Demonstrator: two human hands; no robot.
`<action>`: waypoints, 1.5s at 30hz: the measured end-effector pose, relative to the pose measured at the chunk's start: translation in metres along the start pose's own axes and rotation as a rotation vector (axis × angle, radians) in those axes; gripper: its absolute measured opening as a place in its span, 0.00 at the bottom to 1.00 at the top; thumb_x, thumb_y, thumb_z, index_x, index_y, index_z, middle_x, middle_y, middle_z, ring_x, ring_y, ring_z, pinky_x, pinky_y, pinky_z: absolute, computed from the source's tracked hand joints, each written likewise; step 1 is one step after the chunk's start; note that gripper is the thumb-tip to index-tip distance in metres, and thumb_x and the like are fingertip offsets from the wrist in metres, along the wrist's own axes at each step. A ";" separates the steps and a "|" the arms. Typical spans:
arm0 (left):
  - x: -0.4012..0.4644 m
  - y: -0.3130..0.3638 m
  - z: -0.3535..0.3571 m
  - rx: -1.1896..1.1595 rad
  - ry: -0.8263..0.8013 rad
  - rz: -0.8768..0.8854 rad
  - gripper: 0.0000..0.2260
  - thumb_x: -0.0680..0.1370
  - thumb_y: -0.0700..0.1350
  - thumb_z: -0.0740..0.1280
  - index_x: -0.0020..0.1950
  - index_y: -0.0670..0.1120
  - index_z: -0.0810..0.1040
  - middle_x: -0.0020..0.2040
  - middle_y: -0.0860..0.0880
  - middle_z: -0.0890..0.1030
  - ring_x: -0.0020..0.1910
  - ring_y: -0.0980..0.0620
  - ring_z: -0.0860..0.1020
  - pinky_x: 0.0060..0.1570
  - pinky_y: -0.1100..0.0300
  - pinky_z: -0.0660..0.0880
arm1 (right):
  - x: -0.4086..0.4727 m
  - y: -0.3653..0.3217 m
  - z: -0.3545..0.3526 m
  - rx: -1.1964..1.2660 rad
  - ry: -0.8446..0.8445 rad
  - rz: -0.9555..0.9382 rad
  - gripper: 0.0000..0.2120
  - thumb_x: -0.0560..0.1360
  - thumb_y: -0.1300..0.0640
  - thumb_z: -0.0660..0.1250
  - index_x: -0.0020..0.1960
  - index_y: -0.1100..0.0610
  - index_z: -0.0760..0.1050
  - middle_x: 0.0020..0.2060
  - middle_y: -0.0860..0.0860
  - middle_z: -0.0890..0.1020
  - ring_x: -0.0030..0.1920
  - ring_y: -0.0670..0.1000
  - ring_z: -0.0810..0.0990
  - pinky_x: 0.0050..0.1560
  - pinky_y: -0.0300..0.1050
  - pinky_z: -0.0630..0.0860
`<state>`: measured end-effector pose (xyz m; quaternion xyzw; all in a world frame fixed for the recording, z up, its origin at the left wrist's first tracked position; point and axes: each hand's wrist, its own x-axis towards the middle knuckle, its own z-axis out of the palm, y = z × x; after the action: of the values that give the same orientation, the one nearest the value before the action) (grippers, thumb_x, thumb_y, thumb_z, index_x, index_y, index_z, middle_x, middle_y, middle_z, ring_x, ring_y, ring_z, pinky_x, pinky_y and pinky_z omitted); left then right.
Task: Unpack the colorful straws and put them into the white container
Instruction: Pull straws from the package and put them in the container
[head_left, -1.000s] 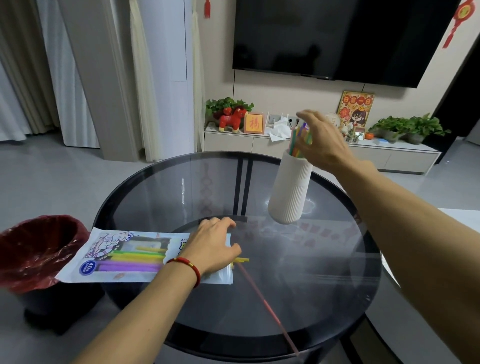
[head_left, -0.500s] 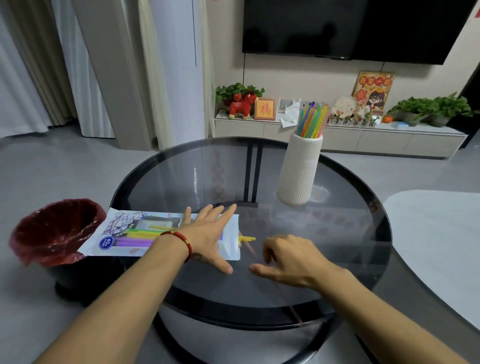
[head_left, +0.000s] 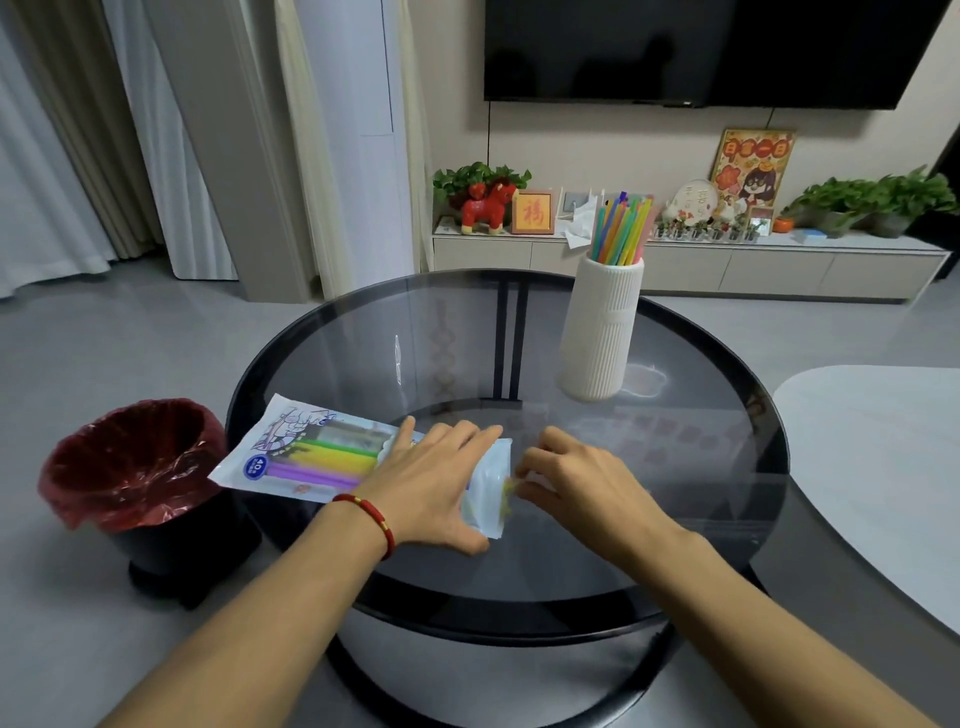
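White ribbed container (head_left: 600, 332) near the desk's (head_left: 727, 467) far edge holds colorful straws (head_left: 621, 228). Left hand (head_left: 431, 486) flat on straw packet (head_left: 332, 457); right hand (head_left: 576, 486) pinches yellow straw ends (head_left: 506, 488).

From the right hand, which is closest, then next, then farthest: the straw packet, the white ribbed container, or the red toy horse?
1. Plastic straw packet: at the right hand's fingertips, just to its left.
2. White ribbed container: behind it, farther back on the glass table.
3. Red toy horse: far back on the cabinet.
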<state>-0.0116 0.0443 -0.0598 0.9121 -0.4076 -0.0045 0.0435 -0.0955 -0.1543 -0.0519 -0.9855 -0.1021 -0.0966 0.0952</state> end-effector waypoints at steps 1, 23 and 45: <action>-0.001 0.004 0.001 -0.003 0.011 0.002 0.52 0.63 0.69 0.68 0.80 0.53 0.48 0.72 0.55 0.63 0.71 0.50 0.64 0.74 0.34 0.53 | 0.001 -0.002 0.006 0.047 -0.001 0.007 0.11 0.83 0.50 0.66 0.60 0.56 0.80 0.53 0.53 0.76 0.46 0.61 0.80 0.47 0.57 0.79; -0.003 0.023 -0.009 0.196 0.113 0.101 0.42 0.64 0.48 0.72 0.75 0.52 0.56 0.65 0.53 0.65 0.62 0.49 0.68 0.65 0.45 0.65 | -0.005 0.021 0.024 0.358 0.062 0.383 0.13 0.82 0.46 0.66 0.46 0.55 0.74 0.41 0.52 0.83 0.40 0.57 0.80 0.40 0.52 0.78; 0.008 0.012 -0.007 0.453 0.140 0.083 0.59 0.64 0.39 0.75 0.79 0.54 0.34 0.76 0.45 0.54 0.75 0.44 0.57 0.71 0.30 0.47 | 0.001 0.023 0.035 1.446 0.102 0.589 0.06 0.79 0.63 0.74 0.52 0.66 0.86 0.46 0.63 0.89 0.44 0.57 0.86 0.43 0.41 0.84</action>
<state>-0.0153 0.0309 -0.0516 0.8791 -0.4315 0.1522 -0.1337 -0.0830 -0.1694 -0.0890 -0.6597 0.1305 -0.0222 0.7398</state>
